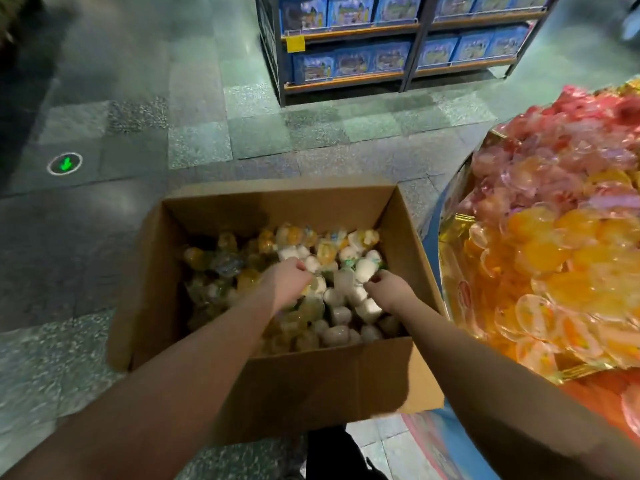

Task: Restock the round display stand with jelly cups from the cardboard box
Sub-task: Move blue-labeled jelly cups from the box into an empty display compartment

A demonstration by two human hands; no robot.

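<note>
An open cardboard box (242, 209) sits on the floor below me, holding several white and yellow jelly cups (343, 317). Both my arms reach down into it. My left hand (287, 282) is curled among the cups near the box's middle, fingers closed round a cup. My right hand (391, 289) is curled beside it, pinching a white cup (363, 268). The round display stand (450, 233) stands at the right, heaped with orange, yellow and pink jelly cups (554, 258).
A dark shelf rack (412, 43) with blue boxed goods stands across the tiled aisle behind the box. A green arrow marker (64, 163) is on the floor at left. The box's right wall is close to the stand's blue base.
</note>
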